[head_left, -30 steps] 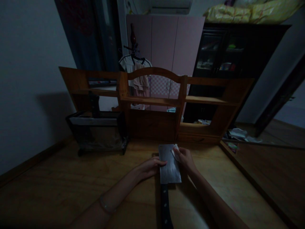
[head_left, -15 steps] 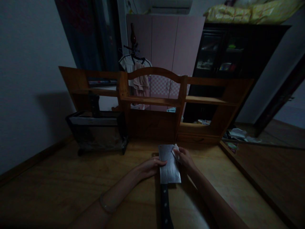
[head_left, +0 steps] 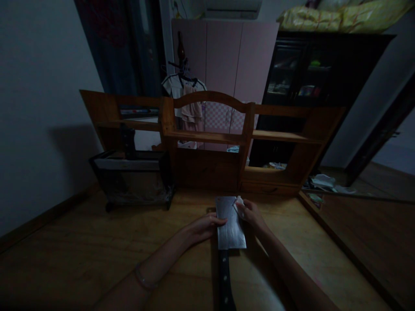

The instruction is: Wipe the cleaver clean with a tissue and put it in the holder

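Observation:
A cleaver with a broad steel blade and a black riveted handle is held over the wooden table, its handle pointing toward me. My left hand grips the blade's left edge, thumb on top and the other fingers underneath. At the blade's upper right edge, my right hand pinches a small white tissue against the metal. Part of the tissue is hidden by my fingers. A bracelet circles my left wrist.
A knife rack with one black-handled knife in it stands at the left on the table. Behind runs a wooden shelf unit with a small drawer at its right. A raised wooden edge borders the table's right side.

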A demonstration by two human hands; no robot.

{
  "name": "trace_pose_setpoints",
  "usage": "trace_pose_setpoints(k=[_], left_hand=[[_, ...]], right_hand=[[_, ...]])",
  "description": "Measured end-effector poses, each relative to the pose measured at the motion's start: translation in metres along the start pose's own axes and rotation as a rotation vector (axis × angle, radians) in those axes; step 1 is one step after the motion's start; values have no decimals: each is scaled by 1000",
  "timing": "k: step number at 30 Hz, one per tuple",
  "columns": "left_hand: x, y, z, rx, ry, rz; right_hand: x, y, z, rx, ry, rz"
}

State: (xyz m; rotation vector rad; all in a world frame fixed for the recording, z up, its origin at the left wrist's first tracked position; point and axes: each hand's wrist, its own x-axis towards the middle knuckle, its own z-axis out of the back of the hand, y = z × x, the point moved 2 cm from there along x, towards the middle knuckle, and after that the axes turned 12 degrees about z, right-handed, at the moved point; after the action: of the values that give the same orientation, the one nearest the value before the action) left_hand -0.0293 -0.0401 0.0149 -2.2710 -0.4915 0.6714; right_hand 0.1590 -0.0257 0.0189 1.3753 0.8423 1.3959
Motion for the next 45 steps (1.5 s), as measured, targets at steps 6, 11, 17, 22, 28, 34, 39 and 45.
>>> trace_pose_setpoints(k=[6,11,17,22,28,34,39,45], left_hand=[[0,0,-1,-5,-14,8],[0,0,1,0,9,3],[-2,0,2,4,12,-2],[-3,-1,-1,22,0,-6],[0,0,0,18,-3,-4],[-1,-1,-1,13,-10,12],[0,0,-1,11,-13,7],[-1,-1,-2,16,4,-3]], right_hand=[[5,-4,4,-84,60,56],[3,0,4,-126,6,56],[0,1,1,84,8,-79],[-5,9,-6,131,24,-136],[-3,9,-7,97,-23,-138],[2,1,-3,8,-28,-25],[0,4,-2,-159,-3,113],[-1,6,4,-244,-62,157]])
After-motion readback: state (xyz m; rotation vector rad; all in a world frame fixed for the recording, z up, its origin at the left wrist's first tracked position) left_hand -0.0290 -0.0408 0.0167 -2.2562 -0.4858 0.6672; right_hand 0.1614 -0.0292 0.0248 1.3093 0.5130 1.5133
